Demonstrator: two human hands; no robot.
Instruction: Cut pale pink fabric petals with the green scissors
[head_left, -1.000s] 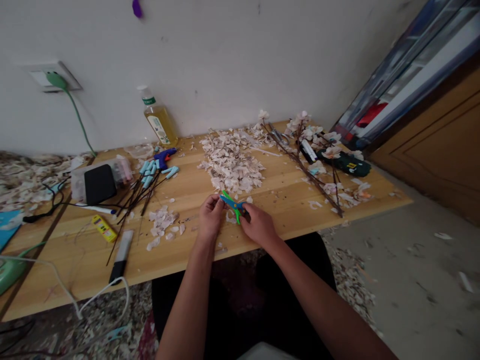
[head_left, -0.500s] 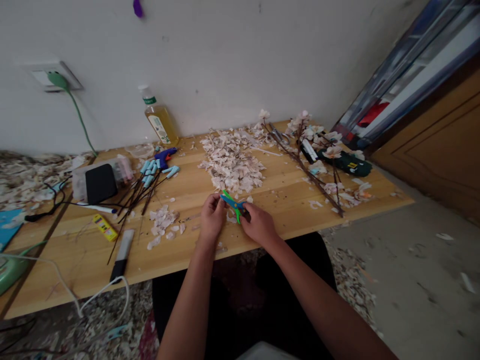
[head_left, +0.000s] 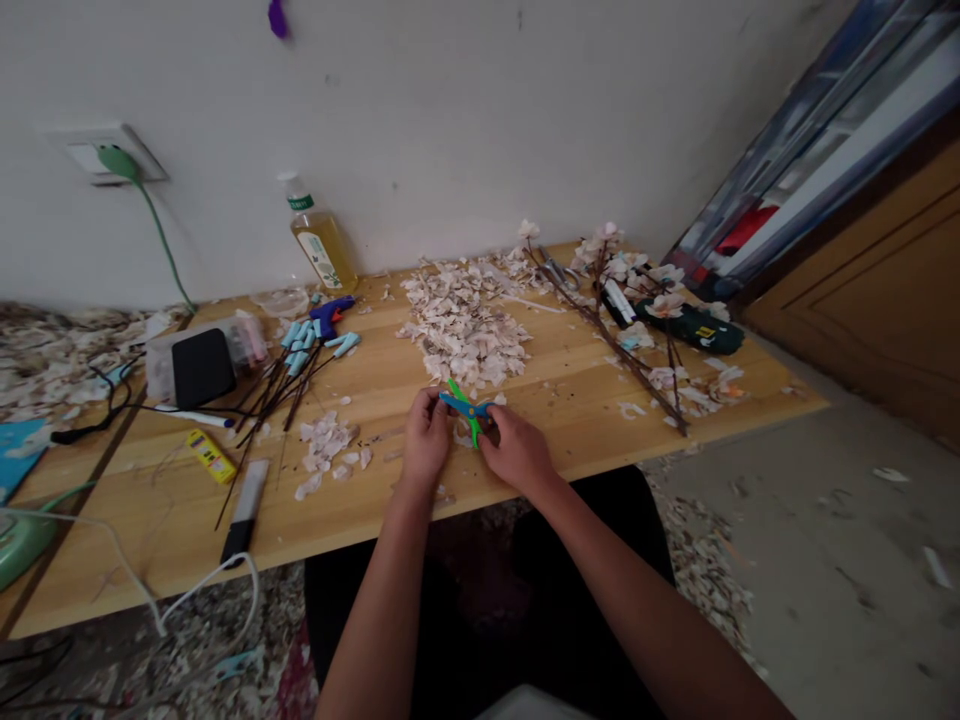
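My right hand (head_left: pixel 517 450) grips small scissors (head_left: pixel 463 405) with blue and green handles, their blades spread. My left hand (head_left: pixel 424 440) is pinched at the blade tips, fingers closed on something too small to make out, perhaps a petal. Both hands hover over the front middle of the wooden table (head_left: pixel 420 500). A large heap of pale petals (head_left: pixel 461 325) lies just beyond the hands. A smaller cluster of petals (head_left: pixel 324 445) sits to the left of my left hand.
Flowering branches (head_left: pixel 630 330) lie at the right. Dark stems with blue tips (head_left: pixel 296 365), a blue glue gun (head_left: pixel 330 312), a black box (head_left: pixel 199 366), a yellow-liquid bottle (head_left: pixel 319 238), a craft knife (head_left: pixel 241 512) and cables (head_left: pixel 150 590) crowd the left. Petal scraps litter the floor.
Almost nothing moved. The hands and scissors stay in place; the view shifted very slightly.
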